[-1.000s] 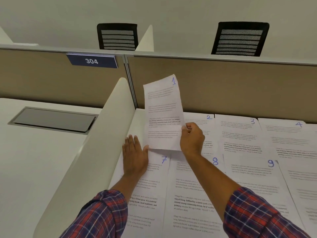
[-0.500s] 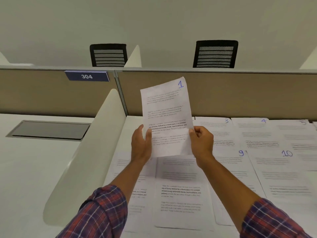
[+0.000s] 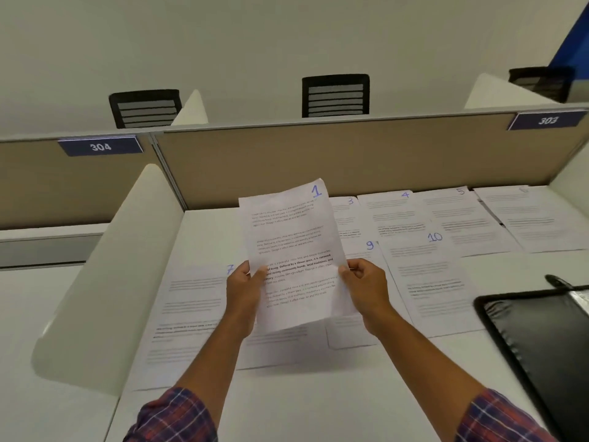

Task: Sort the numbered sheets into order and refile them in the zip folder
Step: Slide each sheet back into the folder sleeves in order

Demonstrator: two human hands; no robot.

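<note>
Above desk point(image 3: 318, 406), sheet 1 point(image 3: 294, 250); left grip point(image 3: 243, 298), right grip point(image 3: 366, 291) pinch its side edges.

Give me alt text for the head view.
The left hand and right hand hold sheet 1 up by its side edges, over the desk. Other numbered sheets lie spread beneath it, and a black folder lies at the right edge.

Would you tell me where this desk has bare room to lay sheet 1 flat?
Bare desk shows at the back left, behind sheet 7 against the side divider, and along the near edge in front of that row. The back row from sheet 3 rightwards and the area by the zip folder are crowded.
</note>
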